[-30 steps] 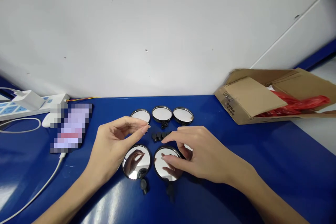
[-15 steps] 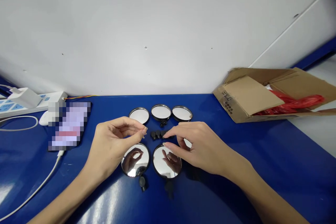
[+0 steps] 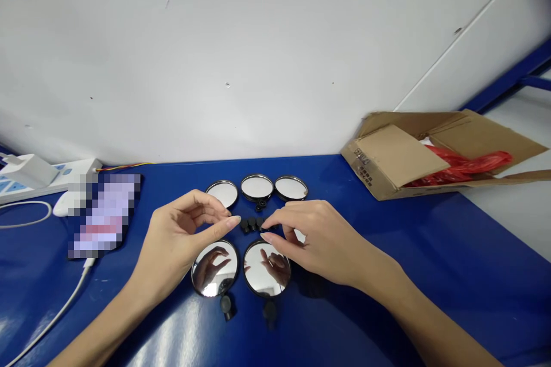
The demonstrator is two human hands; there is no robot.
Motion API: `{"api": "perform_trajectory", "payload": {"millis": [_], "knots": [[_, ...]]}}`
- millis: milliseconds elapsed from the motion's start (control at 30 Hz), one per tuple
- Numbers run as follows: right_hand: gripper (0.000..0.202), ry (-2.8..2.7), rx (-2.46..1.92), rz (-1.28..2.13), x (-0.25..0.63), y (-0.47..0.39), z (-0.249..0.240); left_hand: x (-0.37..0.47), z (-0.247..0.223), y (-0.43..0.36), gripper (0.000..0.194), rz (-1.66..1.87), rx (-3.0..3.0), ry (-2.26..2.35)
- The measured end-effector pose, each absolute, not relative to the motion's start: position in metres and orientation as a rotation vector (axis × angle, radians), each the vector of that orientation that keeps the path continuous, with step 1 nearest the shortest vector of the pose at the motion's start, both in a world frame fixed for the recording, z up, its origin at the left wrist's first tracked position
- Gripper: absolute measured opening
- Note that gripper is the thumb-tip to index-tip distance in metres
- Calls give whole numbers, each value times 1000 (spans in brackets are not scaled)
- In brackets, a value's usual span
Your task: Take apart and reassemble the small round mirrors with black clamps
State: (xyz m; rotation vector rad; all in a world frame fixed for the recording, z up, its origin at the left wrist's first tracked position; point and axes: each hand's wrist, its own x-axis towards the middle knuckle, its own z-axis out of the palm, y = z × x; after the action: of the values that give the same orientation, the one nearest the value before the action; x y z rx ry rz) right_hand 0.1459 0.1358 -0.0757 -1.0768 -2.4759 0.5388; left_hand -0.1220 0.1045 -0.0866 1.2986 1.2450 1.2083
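Note:
Above the front left round mirror (image 3: 214, 268) is my left hand (image 3: 185, 241), its thumb and fingers apart with nothing between them. My right hand (image 3: 316, 241) hangs over the front right round mirror (image 3: 267, 268), thumb and index finger apart and empty, the index tip beside a row of small black parts (image 3: 252, 224). Black stubs extend from the near edges of both front mirrors. Behind the row lie a back left mirror (image 3: 222, 192), a back middle mirror (image 3: 257, 186) and a back right mirror (image 3: 291, 187). Another mirror is mostly hidden under my right hand.
On the left are a phone (image 3: 105, 212) with a white cable (image 3: 69, 304) and a power strip (image 3: 77, 175) with a charger (image 3: 34, 174). An open cardboard box (image 3: 398, 155) holding red plastic (image 3: 469, 163) stands at the back right of the blue table (image 3: 327, 327).
My left thumb and fingertips have come apart from their near pinch. My right hand keeps almost the same pose. The whole view has shifted, so most things appear slightly further left.

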Motion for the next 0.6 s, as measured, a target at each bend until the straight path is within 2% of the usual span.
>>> {"api": "perform_trajectory", "payload": {"millis": [300, 467, 600], "knots": [[12, -2488, -1075, 520, 146, 135, -75, -120, -86, 104, 13, 1157, 1228, 1156], [15, -2469, -1116, 515, 147, 138, -75, -121, -87, 107, 31, 1109, 1174, 1246], [17, -2439, -1142, 513, 147, 140, -75, -126, -89, 108, 31, 1113, 1181, 1287]]}}
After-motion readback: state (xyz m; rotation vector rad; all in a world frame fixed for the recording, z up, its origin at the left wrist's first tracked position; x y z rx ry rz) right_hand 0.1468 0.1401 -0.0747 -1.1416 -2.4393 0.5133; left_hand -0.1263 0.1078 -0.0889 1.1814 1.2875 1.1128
